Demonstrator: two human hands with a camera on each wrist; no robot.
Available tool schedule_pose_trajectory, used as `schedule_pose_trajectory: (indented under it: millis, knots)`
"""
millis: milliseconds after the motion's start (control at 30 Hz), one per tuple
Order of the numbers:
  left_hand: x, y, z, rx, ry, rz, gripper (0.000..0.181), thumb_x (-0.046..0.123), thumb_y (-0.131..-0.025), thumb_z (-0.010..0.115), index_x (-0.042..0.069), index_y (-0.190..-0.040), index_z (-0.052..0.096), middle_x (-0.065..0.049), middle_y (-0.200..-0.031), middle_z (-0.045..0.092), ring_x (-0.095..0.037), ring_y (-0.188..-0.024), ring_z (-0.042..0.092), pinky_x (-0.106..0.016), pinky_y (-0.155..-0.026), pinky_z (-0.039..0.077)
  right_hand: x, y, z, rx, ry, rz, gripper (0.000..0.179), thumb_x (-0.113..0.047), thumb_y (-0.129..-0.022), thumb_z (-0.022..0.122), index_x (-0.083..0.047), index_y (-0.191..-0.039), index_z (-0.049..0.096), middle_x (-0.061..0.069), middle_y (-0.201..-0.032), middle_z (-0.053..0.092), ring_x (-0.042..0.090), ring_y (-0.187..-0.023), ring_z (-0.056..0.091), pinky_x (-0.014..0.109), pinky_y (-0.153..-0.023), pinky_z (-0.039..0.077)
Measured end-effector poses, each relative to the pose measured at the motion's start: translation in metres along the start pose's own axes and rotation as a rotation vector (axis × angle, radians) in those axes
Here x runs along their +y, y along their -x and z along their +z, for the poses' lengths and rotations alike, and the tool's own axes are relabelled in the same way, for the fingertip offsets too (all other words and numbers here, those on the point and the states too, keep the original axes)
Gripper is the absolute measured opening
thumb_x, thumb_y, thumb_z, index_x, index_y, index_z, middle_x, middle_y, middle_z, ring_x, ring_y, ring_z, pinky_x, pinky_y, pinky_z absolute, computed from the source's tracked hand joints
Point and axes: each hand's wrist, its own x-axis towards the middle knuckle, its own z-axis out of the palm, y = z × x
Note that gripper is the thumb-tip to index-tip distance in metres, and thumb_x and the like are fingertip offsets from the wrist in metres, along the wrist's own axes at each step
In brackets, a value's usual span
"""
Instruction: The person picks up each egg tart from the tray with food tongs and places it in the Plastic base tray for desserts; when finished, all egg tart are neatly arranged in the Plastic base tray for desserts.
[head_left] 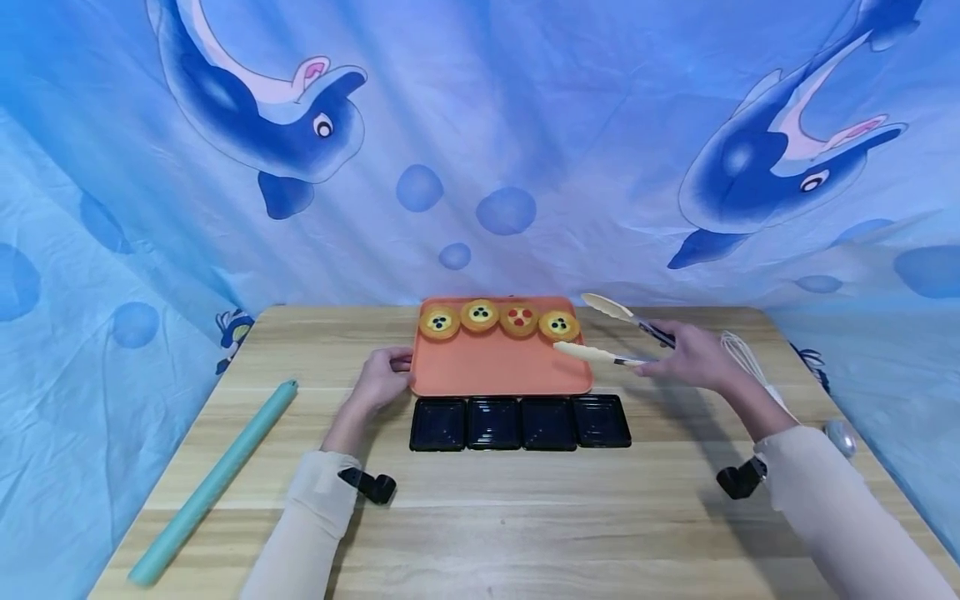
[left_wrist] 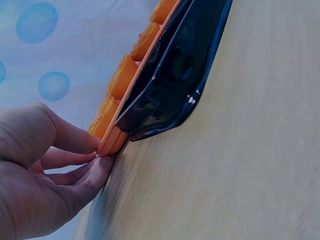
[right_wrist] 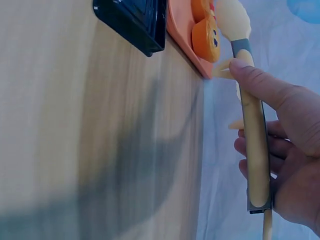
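My left hand [head_left: 381,380] pinches the left edge of an orange tray [head_left: 487,367], thumb above and fingers at the side and below, as the left wrist view shows. Along the tray's far side sit several egg tarts [head_left: 439,323], most with dark berry dots and one red-topped tart [head_left: 519,319]. My right hand [head_left: 693,357] holds a pair of tongs [right_wrist: 256,145] with cream tips and metal arms. The tongs' arms are spread apart, the nearer tip [head_left: 581,351] over the tray's right side beside the rightmost tart [head_left: 560,327], the farther tip beyond the tray. No tart is between them.
A row of black square dishes [head_left: 438,425] lies along the tray's near edge. A green roll [head_left: 213,483] lies at the left. A white whisk-like tool [head_left: 746,358] and a silver-grey object [head_left: 840,437] are at the right. Behind the table hangs a blue dolphin-print cloth [head_left: 510,133].
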Motion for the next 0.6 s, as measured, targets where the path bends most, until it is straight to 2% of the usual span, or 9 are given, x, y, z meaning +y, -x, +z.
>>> schedule_pose_trajectory:
  millis: [33, 100, 133, 233, 300, 333, 367, 600]
  knots:
    - [0.000, 0.000, 0.000, -0.001, 0.003, 0.004, 0.052, -0.011, -0.084, 0.060, -0.012, -0.136, 0.051, -0.027, -0.123, 0.060, -0.038, -0.114, 0.059, -0.039, -0.088, 0.055, -0.001, -0.005, 0.000, -0.018, -0.002, -0.005, 0.097, -0.040, -0.075, 0.087, 0.009, -0.146, 0.041, 0.027, -0.101, 0.061, 0.020, -0.059, 0.042, 0.036, -0.055, 0.040]
    - [0.001, 0.000, 0.000, -0.001, 0.008, 0.017, 0.052, -0.012, -0.084, 0.060, -0.013, -0.135, 0.051, -0.028, -0.123, 0.060, -0.039, -0.114, 0.059, -0.040, -0.089, 0.055, -0.002, -0.014, 0.000, -0.034, 0.002, -0.034, 0.095, -0.034, -0.075, 0.088, 0.010, -0.145, 0.041, 0.034, -0.114, 0.061, 0.021, -0.056, 0.042, 0.041, -0.062, 0.045]
    - [0.001, 0.000, 0.000, -0.001, 0.015, 0.017, 0.051, -0.012, -0.084, 0.060, -0.013, -0.135, 0.052, -0.028, -0.123, 0.060, -0.039, -0.114, 0.059, -0.040, -0.089, 0.055, -0.003, -0.018, 0.000, -0.037, 0.005, -0.054, 0.093, -0.031, -0.075, 0.088, 0.010, -0.145, 0.042, 0.035, -0.120, 0.060, 0.024, -0.059, 0.047, 0.045, -0.069, 0.048]
    - [0.001, 0.001, 0.000, -0.002, 0.024, 0.021, 0.051, -0.012, -0.084, 0.060, -0.013, -0.134, 0.052, -0.028, -0.124, 0.060, -0.039, -0.114, 0.059, -0.040, -0.090, 0.055, -0.004, -0.029, 0.000, -0.050, -0.001, -0.098, 0.087, -0.023, -0.077, 0.086, 0.011, -0.144, 0.042, 0.036, -0.130, 0.054, 0.040, -0.079, 0.062, 0.059, -0.090, 0.048]
    - [0.001, 0.002, 0.000, 0.002, 0.026, 0.020, 0.051, -0.013, -0.084, 0.060, -0.013, -0.134, 0.052, -0.028, -0.124, 0.060, -0.039, -0.114, 0.059, -0.040, -0.090, 0.055, -0.004, -0.035, 0.001, -0.050, 0.009, -0.124, 0.082, -0.020, -0.080, 0.084, 0.012, -0.143, 0.043, 0.035, -0.137, 0.048, 0.048, -0.106, 0.059, 0.063, -0.099, 0.041]
    - [0.001, 0.002, 0.000, 0.004, 0.029, 0.015, 0.051, -0.013, -0.084, 0.060, -0.012, -0.134, 0.052, -0.027, -0.124, 0.060, -0.039, -0.115, 0.059, -0.040, -0.090, 0.055, -0.004, -0.037, 0.002, -0.055, 0.012, -0.127, 0.080, -0.018, -0.081, 0.083, 0.012, -0.143, 0.042, 0.034, -0.139, 0.047, 0.049, -0.116, 0.054, 0.064, -0.100, 0.039]
    - [0.001, 0.002, 0.000, 0.004, 0.029, 0.014, 0.051, -0.013, -0.084, 0.060, -0.012, -0.134, 0.052, -0.027, -0.124, 0.060, -0.039, -0.115, 0.059, -0.040, -0.089, 0.055, -0.004, -0.039, 0.002, -0.062, 0.016, -0.124, 0.079, -0.019, -0.082, 0.082, 0.012, -0.144, 0.041, 0.034, -0.139, 0.047, 0.050, -0.118, 0.052, 0.064, -0.100, 0.039]
    - [0.001, 0.002, 0.001, 0.014, 0.020, 0.003, 0.053, -0.013, -0.083, 0.058, -0.012, -0.135, 0.052, -0.026, -0.121, 0.061, -0.037, -0.113, 0.060, -0.037, -0.086, 0.055, -0.003, -0.046, 0.011, -0.080, 0.040, -0.075, 0.077, -0.019, -0.085, 0.078, 0.013, -0.144, 0.040, 0.037, -0.134, 0.050, 0.053, -0.117, 0.051, 0.065, -0.099, 0.039]
